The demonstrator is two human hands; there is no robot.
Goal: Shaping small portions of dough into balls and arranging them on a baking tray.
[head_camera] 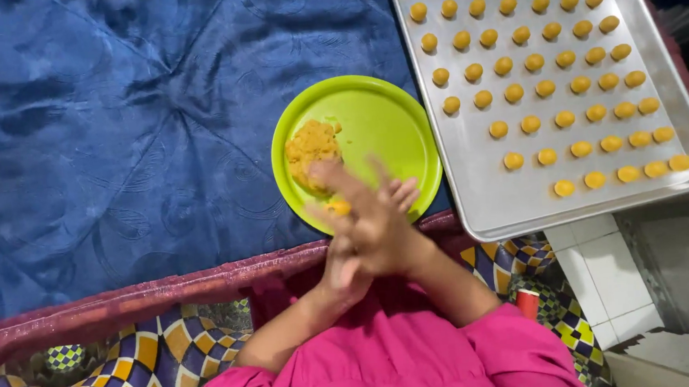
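Head view, lower centre: right hand (379, 215) pressed over left hand (342, 263), fingers together, apparently rolling a dough bit (337, 208); beyond, green plate (379, 109) with dough lump (313, 148); upper right, tray (475, 191) of dough balls (545, 88), next placement needing an empty spot.

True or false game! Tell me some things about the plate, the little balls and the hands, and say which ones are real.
1. The plate is green. True.
2. The baking tray holds rows of small yellow dough balls. True.
3. The lump of dough lies on the tray. False: it lies on the green plate.
4. The right hand and left hand are pressed together. True.
5. The cloth under the plate is red. False: it is dark blue.
6. The sleeves are white. False: they are pink.
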